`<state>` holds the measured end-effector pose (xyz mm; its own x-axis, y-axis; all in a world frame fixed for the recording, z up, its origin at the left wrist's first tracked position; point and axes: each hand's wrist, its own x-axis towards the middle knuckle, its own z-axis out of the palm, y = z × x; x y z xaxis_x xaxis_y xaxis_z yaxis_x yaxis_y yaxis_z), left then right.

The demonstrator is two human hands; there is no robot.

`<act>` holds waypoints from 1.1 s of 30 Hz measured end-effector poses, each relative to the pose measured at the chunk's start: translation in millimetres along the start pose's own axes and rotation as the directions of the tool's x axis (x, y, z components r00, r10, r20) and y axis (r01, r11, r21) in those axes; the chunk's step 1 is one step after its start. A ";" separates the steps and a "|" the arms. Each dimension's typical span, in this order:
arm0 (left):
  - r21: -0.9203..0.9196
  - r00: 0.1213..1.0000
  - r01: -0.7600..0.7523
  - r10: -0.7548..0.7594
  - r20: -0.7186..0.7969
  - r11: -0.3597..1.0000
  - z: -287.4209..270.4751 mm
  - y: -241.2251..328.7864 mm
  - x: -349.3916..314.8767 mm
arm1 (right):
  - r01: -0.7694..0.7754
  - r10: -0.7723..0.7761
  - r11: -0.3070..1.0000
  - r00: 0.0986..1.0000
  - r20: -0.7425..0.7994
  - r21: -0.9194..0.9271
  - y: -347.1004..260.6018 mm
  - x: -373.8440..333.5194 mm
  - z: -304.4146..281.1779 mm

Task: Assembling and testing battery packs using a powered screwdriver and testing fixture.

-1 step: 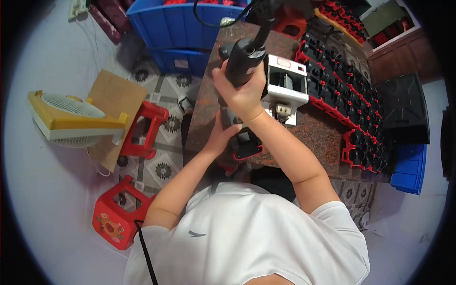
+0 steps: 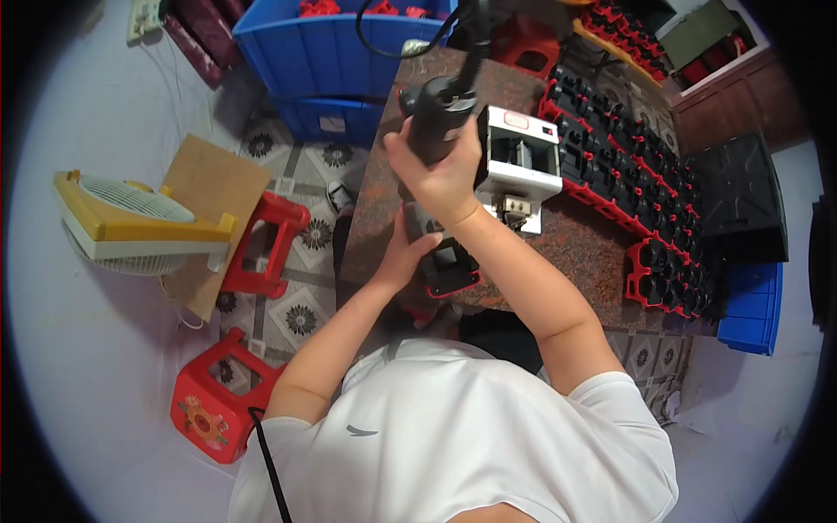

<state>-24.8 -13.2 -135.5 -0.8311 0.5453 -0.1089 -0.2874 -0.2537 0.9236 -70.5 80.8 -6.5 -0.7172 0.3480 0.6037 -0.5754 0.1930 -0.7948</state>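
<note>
My right hand [image 2: 446, 181] is wrapped around the black barrel of a powered screwdriver [image 2: 433, 122], held upright over the table with its cable running up from the top. The tool's tip is hidden below the hand. Just nearer to me, my left hand [image 2: 403, 253] is closed on the side of a black and red plastic housing [image 2: 452, 277], thumb on top. That housing lies near the table's front left edge. Right beside my right hand stands a white screw feeder [image 2: 523, 166] with an open top compartment and a small metal block at its front.
Rows of black and red plastic parts [image 2: 610, 157] cover the right side of the speckled stone table [image 2: 571, 253]. Blue bins [image 2: 323, 61] stand at the far left. Red stools [image 2: 214, 410], a board and a yellow-white fan [image 2: 131, 218] are on the left.
The whole view has shifted slightly. My right hand and the screwdriver sit a touch further left; both hands keep their hold.
</note>
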 end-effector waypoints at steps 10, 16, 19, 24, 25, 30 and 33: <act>0.028 0.996 0.043 -0.041 -0.085 0.999 -43.8 12.2 2.4 | 0.223 -0.204 0.961 0.971 -0.122 0.165 -96.7 19.0 -83.5; -0.025 0.982 0.158 -0.159 -0.104 0.987 -74.4 41.8 67.6 | 0.057 -0.021 0.984 0.979 -0.204 0.169 -104.0 -61.9 -126.0; -0.070 0.979 0.173 -0.179 -0.097 0.982 -74.3 47.9 99.0 | -0.028 0.052 0.992 0.979 -0.199 0.120 -104.0 -91.2 -147.3; 0.330 0.913 -0.162 0.268 -0.307 0.930 -78.1 34.8 106.8 | -0.130 0.143 0.989 0.953 -0.268 0.066 -112.9 -115.0 -166.4; 0.582 0.884 -0.232 0.419 -0.208 0.779 -62.3 41.3 95.0 | -0.127 0.136 0.991 0.952 -0.273 0.051 -113.3 -118.3 -171.6; 0.938 0.898 -0.233 0.427 0.107 0.255 -29.0 67.5 59.7 | -0.164 0.171 0.985 0.943 -0.285 0.049 -112.7 -117.3 -174.1; 0.886 0.895 -0.281 0.433 0.103 0.370 -31.7 59.2 67.2 | -0.195 0.205 0.979 0.939 -0.276 0.062 -105.1 -114.1 -171.7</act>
<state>-112.7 -16.9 -99.8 -0.8196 0.4606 0.3407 0.5488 0.4606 0.6976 139.2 178.3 -2.4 -0.6830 0.6193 0.3872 -0.4476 0.0640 -0.8919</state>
